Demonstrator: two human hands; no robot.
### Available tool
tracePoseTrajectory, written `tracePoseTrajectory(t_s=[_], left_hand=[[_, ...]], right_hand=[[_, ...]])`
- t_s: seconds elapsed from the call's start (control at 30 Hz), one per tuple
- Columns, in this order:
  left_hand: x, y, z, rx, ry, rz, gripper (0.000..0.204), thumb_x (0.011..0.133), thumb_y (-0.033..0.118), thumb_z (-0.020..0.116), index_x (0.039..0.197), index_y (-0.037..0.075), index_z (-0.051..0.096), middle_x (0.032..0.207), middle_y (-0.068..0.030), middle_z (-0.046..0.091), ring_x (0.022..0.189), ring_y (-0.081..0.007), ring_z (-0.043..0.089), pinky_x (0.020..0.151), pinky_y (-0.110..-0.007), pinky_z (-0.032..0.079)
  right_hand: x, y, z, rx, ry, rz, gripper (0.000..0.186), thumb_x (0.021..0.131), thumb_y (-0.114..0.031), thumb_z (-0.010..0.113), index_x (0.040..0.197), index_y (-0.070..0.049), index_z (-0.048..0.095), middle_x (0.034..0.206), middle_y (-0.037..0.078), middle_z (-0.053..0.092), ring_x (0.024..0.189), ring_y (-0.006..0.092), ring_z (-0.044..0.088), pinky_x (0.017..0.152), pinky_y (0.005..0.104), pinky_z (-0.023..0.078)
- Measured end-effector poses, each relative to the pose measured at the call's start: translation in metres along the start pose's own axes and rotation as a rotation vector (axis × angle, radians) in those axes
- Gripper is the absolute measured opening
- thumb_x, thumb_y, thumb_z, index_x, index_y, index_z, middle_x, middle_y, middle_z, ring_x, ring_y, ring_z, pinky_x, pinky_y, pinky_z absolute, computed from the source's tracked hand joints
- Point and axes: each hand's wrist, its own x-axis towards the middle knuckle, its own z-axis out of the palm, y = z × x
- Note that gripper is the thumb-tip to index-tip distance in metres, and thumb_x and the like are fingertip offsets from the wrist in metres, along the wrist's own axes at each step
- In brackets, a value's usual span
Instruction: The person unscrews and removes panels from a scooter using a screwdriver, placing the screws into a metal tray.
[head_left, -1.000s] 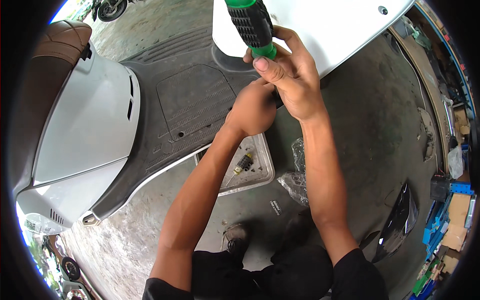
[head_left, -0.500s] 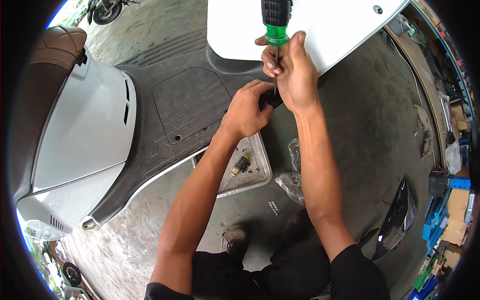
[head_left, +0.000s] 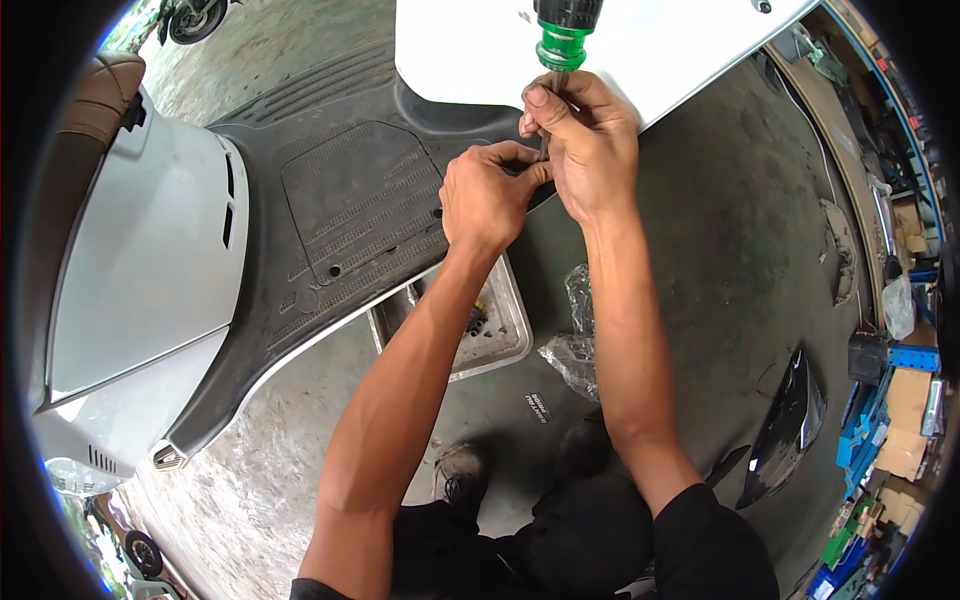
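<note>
A screwdriver with a black and green handle points downward at the outer edge of the scooter's dark footboard. My right hand grips its shaft just below the handle, thumb and fingers closed. Beside the lower end of the shaft, my left hand rests at the footboard edge with thumb and forefinger pinched together. Whatever lies in that pinch, and the screwdriver's tip, is hidden by the fingers. The scooter's white front panel rises just beyond both hands.
Under my left forearm a metal tray on the floor holds small dark parts. Clear plastic wrap lies beside it. A brown seat is at far left. A glossy black panel lies right, near cluttered boxes.
My right thumb and fingers have closed onto the screwdriver shaft from a looser, opened hold. The left thumb has come in against the forefinger by the shaft. The view has shifted slightly.
</note>
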Motion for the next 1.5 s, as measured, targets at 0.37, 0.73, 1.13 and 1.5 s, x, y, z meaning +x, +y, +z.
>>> tracePoseTrajectory(t_s=[0.37,0.73,1.13,1.5], left_hand=[[0.005,-0.009,0.001,-0.097,-0.046,0.019,0.030,0.082,0.033,0.075,0.109,0.020,0.074,0.101,-0.0155,0.070,0.091,-0.0326,0.067,0.079,-0.043,0.051],[0.001,-0.006,0.003,-0.050,0.018,0.073,0.027,0.080,0.031,0.076,0.101,0.015,0.076,0.081,-0.0087,0.073,0.077,-0.0299,0.069,0.073,-0.040,0.052],[0.001,-0.011,0.006,-0.106,0.038,0.165,0.022,0.084,0.025,0.070,0.103,0.014,0.075,0.083,-0.0111,0.073,0.080,-0.0311,0.069,0.074,-0.039,0.052],[0.005,-0.017,0.012,-0.133,0.068,0.225,0.020,0.083,0.023,0.072,0.099,0.011,0.074,0.079,-0.0130,0.071,0.076,-0.0320,0.068,0.073,-0.040,0.051]], right_hand=[[-0.008,0.001,0.004,-0.149,0.091,-0.097,0.015,0.091,-0.006,0.067,0.102,0.004,0.066,0.088,0.009,0.068,0.072,0.0148,0.065,0.068,0.0251,0.054],[-0.012,0.002,0.007,-0.175,0.097,-0.130,0.016,0.088,-0.004,0.071,0.102,0.003,0.065,0.085,0.007,0.068,0.074,0.0134,0.064,0.067,0.0262,0.055],[-0.009,0.007,0.004,-0.052,0.101,-0.128,0.014,0.088,-0.003,0.071,0.099,0.002,0.065,0.085,0.006,0.067,0.073,0.0132,0.064,0.067,0.0256,0.054],[-0.006,0.008,0.002,-0.006,0.045,-0.115,0.013,0.088,-0.002,0.070,0.100,0.001,0.065,0.087,0.006,0.067,0.072,0.0129,0.063,0.068,0.0257,0.053]])
